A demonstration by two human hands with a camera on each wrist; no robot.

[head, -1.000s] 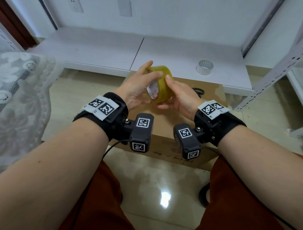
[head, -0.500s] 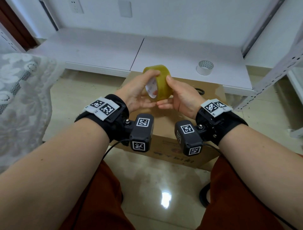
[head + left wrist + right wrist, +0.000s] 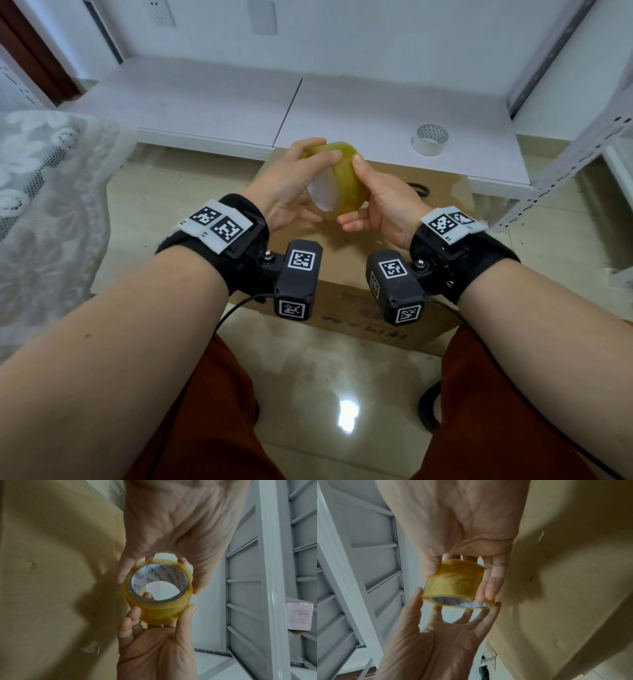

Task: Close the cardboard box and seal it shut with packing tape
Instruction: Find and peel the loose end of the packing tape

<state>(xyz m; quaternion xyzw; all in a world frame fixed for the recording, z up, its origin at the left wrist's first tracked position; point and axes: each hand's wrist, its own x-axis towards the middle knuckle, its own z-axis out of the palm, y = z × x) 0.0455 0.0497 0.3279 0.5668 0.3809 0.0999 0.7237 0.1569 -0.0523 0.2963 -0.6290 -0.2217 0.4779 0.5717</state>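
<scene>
The yellow tape roll point(image 3: 337, 186) is up in the air over the far half of the closed cardboard box point(image 3: 352, 260), its hole facing sideways, with the left hand point(image 3: 291, 192) and right hand point(image 3: 383, 209) both curled around it, 1 on each side.

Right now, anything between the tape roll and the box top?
Nothing visible. Both the left hand and right hand hold the tape roll in the air over the closed cardboard box. The scissors on the box's far right edge lie off to the side.
</scene>
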